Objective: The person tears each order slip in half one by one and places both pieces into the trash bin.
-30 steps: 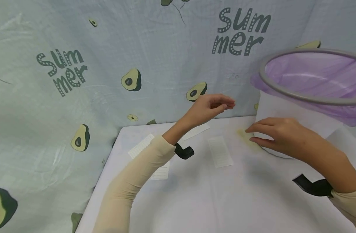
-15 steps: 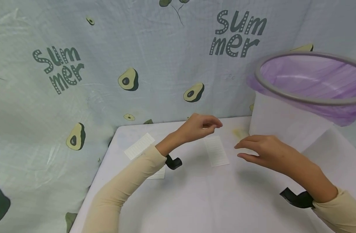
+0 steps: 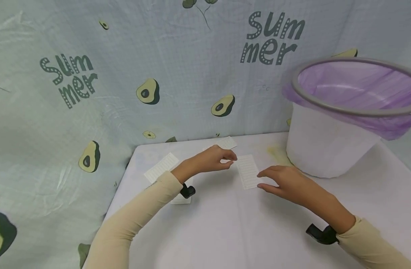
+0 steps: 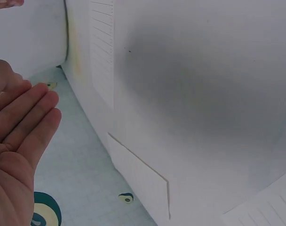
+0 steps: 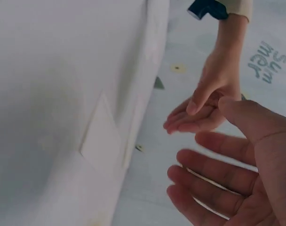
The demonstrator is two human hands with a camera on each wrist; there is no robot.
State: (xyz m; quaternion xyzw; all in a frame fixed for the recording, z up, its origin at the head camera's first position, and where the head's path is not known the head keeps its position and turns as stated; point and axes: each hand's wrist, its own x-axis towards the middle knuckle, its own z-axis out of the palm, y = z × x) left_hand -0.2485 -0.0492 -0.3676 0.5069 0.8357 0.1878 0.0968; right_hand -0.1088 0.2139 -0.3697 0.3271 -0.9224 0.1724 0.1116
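In the head view a lined paper slip [image 3: 248, 172] lies on the white table between both hands. My left hand [image 3: 212, 158] hovers just left of it, fingers loosely bent and holding nothing. At its right side is my right hand [image 3: 286, 183], its fingertips close to the slip's edge; whether they touch it I cannot tell. Both palms look empty in the wrist views, where the left hand [image 4: 20, 127] and right hand [image 5: 227, 174] have extended fingers. Another slip [image 3: 227, 142] lies behind my left hand, and one more [image 3: 161, 167] to the left.
A further slip [image 3: 181, 199] is partly hidden beneath my left forearm. A white bin [image 3: 326, 142] lined with a purple bag [image 3: 353, 86] stands at the right back. A yellowish stain [image 3: 278, 155] marks the tablecloth beside it. A patterned curtain [image 3: 178, 67] hangs behind the table.
Both hands have come down toward the table and moved left, closing in on the middle slip from either side. The slips on the table stay in place.
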